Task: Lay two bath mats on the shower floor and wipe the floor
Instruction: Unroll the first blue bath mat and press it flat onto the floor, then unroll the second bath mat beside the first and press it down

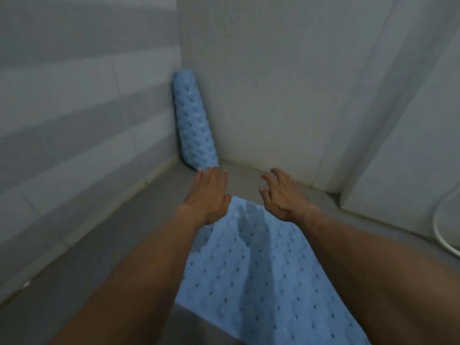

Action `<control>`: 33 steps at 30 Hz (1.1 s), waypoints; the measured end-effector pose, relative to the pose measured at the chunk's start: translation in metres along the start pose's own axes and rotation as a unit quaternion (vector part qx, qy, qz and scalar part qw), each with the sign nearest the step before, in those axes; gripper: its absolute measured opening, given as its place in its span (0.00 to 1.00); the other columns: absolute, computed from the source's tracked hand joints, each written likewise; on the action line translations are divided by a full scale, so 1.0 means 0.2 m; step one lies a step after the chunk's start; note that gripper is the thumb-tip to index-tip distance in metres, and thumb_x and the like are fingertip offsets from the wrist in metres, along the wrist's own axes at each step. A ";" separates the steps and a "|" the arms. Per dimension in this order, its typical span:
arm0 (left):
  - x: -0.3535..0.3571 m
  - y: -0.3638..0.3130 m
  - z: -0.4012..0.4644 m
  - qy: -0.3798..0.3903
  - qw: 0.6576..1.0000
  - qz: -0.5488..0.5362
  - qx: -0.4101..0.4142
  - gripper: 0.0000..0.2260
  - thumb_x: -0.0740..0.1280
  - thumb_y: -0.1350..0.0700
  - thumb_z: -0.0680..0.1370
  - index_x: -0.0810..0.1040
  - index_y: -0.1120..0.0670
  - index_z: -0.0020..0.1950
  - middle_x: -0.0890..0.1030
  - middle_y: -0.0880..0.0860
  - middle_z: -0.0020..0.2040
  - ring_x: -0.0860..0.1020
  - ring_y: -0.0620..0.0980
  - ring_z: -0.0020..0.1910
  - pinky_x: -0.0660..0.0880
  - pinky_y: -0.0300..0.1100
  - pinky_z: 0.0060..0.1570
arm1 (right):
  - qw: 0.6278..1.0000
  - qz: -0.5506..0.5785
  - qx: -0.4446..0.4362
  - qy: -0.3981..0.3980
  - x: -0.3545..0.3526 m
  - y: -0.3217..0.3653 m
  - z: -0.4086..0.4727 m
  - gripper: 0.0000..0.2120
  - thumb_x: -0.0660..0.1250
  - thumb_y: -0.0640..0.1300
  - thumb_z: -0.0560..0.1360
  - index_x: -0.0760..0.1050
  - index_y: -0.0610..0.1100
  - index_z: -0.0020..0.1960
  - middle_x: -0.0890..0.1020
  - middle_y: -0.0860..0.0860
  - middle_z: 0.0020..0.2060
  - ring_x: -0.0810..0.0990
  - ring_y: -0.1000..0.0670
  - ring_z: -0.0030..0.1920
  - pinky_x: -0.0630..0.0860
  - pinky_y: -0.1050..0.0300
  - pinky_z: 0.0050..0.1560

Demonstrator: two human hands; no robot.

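One blue bath mat (251, 265) lies unrolled on the grey shower floor (104, 247), running from the bottom centre of the frame up toward the middle, where its far edge stops short of the back wall. Both hands are extended over that far edge with nothing in them: the left hand (209, 195) is flat with fingers straight and spread, the right hand (283, 195) is open with fingers slightly curled. Whether either palm is pressing on the mat cannot be told. The second mat (194, 120) remains rolled, standing tilted in the corner at upper centre-left, leaning against the white tiled wall (74, 108). The mat surface is bumpy and regularly perforated with small holes; it looks flexible and shows a shallow ripple just below the hands. In my judgement the step in hand is settling this first mat. To do it well, press from the middle outward so the ripple is worked out and the edges sit flat, leaving bare floor alongside for the rolled mat. A curved white fixture (445, 227) shows at the right edge; it cannot be identified.
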State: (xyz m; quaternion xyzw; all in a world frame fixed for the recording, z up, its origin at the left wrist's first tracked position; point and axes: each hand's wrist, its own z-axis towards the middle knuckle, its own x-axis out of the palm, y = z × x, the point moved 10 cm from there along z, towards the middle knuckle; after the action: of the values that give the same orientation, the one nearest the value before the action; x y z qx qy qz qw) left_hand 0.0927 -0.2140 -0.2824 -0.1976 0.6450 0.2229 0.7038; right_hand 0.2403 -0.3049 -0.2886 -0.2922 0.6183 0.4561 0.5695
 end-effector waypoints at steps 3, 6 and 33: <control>-0.41 0.21 0.12 -0.032 0.997 0.070 -0.022 0.30 0.54 0.46 0.82 0.49 0.59 0.79 0.52 0.62 0.78 0.53 0.60 0.77 0.46 0.57 0.75 | 0.998 0.012 -0.048 -0.037 -0.33 0.20 0.17 0.23 0.53 0.53 0.83 0.62 0.46 0.76 0.59 0.41 0.77 0.59 0.40 0.76 0.57 0.45 0.75; -0.80 0.39 0.23 -0.065 0.989 0.128 -0.046 0.31 0.54 0.46 0.82 0.49 0.59 0.79 0.54 0.62 0.78 0.54 0.60 0.76 0.48 0.57 0.75 | 0.992 0.042 -0.084 -0.087 -0.68 0.37 0.31 0.23 0.53 0.52 0.84 0.63 0.46 0.76 0.61 0.41 0.75 0.61 0.39 0.74 0.59 0.44 0.75; -0.58 1.29 1.35 -0.057 0.990 -0.121 -0.047 0.37 0.68 0.54 0.75 0.52 0.61 0.77 0.62 0.62 0.73 0.65 0.60 0.69 0.69 0.51 0.66 | 0.987 -0.081 -0.136 -0.041 -0.50 1.08 1.89 0.35 0.66 0.39 0.76 0.57 0.45 0.79 0.59 0.47 0.79 0.62 0.43 0.76 0.64 0.45 0.73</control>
State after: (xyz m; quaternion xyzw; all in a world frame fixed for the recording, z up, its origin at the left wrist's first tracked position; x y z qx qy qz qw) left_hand 0.1590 0.1449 -0.1409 -0.2942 0.5636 0.1769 0.7514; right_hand 0.2337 0.1066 -0.1168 -0.3969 0.5012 0.4997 0.5845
